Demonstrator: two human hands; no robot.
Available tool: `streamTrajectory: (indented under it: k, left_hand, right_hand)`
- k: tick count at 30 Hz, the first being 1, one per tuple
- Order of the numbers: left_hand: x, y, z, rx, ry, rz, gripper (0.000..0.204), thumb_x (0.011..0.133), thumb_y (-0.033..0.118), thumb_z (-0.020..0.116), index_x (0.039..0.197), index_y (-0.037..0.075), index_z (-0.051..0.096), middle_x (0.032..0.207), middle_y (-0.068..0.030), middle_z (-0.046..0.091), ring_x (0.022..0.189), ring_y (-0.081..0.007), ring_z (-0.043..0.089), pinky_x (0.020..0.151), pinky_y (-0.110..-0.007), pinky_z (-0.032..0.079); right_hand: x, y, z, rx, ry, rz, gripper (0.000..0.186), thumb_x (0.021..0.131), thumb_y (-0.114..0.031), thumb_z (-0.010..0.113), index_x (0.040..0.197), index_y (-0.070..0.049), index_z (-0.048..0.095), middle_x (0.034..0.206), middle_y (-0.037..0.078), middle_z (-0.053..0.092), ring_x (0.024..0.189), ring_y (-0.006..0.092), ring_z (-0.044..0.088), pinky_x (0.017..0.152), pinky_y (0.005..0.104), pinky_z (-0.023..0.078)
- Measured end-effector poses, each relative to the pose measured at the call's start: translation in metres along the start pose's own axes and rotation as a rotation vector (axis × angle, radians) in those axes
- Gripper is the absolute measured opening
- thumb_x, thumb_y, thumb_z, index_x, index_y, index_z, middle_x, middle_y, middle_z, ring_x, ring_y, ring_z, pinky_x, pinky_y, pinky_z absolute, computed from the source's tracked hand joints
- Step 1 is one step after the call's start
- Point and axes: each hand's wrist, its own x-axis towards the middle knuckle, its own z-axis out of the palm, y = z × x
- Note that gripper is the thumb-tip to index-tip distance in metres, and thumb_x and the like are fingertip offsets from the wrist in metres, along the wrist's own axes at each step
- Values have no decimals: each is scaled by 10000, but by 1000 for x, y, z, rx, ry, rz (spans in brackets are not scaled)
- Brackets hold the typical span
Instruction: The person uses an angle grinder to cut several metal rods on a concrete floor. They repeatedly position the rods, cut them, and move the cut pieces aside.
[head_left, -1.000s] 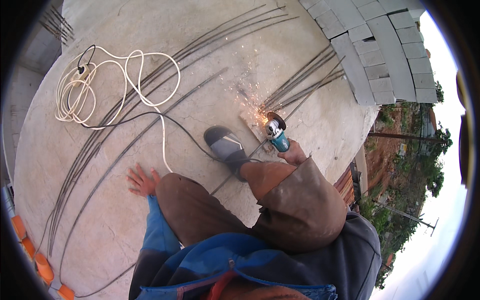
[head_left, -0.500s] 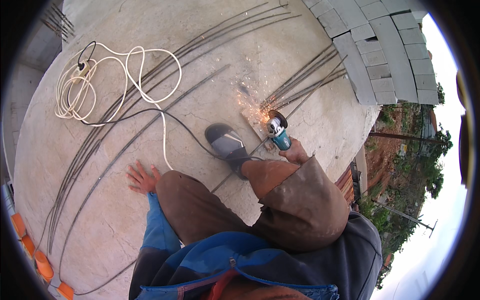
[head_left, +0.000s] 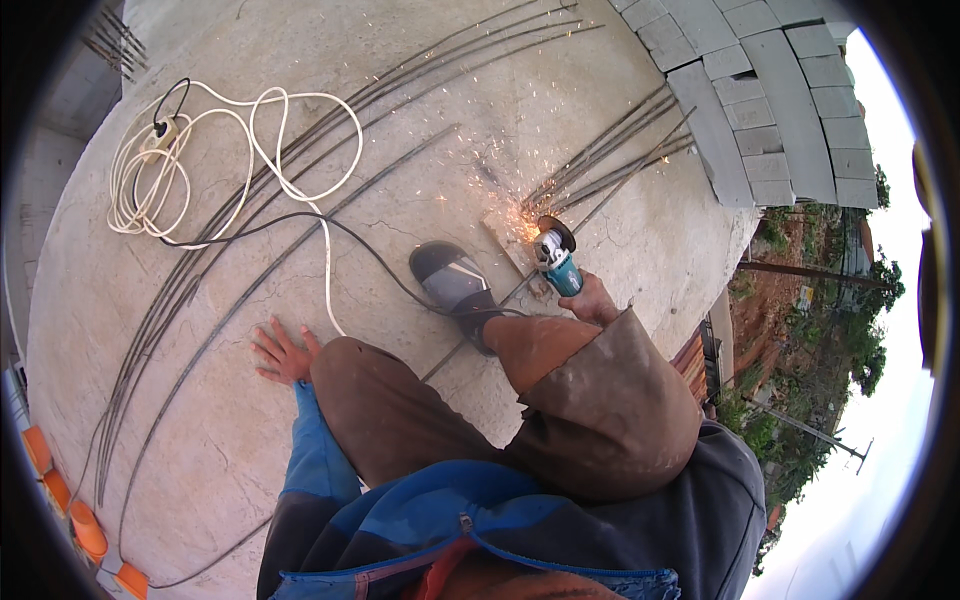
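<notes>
A pale-grey, cracked concrete slab [head_left: 225, 425] bears stacked light-grey rectangular blocks [head_left: 775, 85] at its far-right corner, with reddish-brown earth [head_left: 762, 325], green trees [head_left: 858, 335] and bright whitish sky [head_left: 850, 510] beyond its right edge.

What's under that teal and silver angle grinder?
A long, thin, dark steel rod shows on both sides of the grinder, so it probably passes beneath, across the pale concrete floor. The grinder and bare right hand cover whatever lies directly below.

Teal grinder [head_left: 560, 268] in right grip [head_left: 594, 300]
</notes>
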Motion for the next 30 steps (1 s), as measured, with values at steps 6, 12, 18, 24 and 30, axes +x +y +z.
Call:
streamTrajectory:
  k: [6,12,18,24,30]
  left_hand:
    - [1,-5,1,3,-3,-7,831,1010,561,661,1754,359,351,1871,-73,192,1728,-392,86,1303,-779,47]
    - [1,-5,4,-6,0,-11,833,1006,570,662,1753,366,354,1870,-72,200,1727,-391,91,1300,-780,45]
    - [1,-4,6,-5,-11,-10,838,1005,580,658,1754,365,350,1873,-74,192,1728,-392,86,1300,-781,39]
    - [2,-8,5,5,-16,-11,843,1007,589,656,1757,363,345,1873,-74,188,1729,-392,82,1302,-778,34]
    - [2,-2,1,3,-28,-15,853,999,578,670,1757,359,346,1873,-74,191,1729,-385,87,1305,-773,36]
  right_hand:
    - [-1,-8,1,-26,-8,-3,678,721,-273,890,1291,27,679,1163,264,775,1096,405,756,996,476,587]
    - [0,-5,1,-20,-1,-15,693,720,-283,891,1301,31,677,1161,266,776,1090,409,759,992,476,590]
    - [-1,0,0,-39,9,-16,687,719,-288,890,1290,32,683,1148,265,777,1084,406,761,1000,470,591]
    - [-1,-7,0,-41,-2,-1,688,722,-297,888,1291,30,682,1160,269,776,1095,409,761,1001,477,590]
    - [-2,-4,0,-74,5,14,679,728,-299,887,1289,25,680,1173,271,775,1105,417,756,1002,482,589]
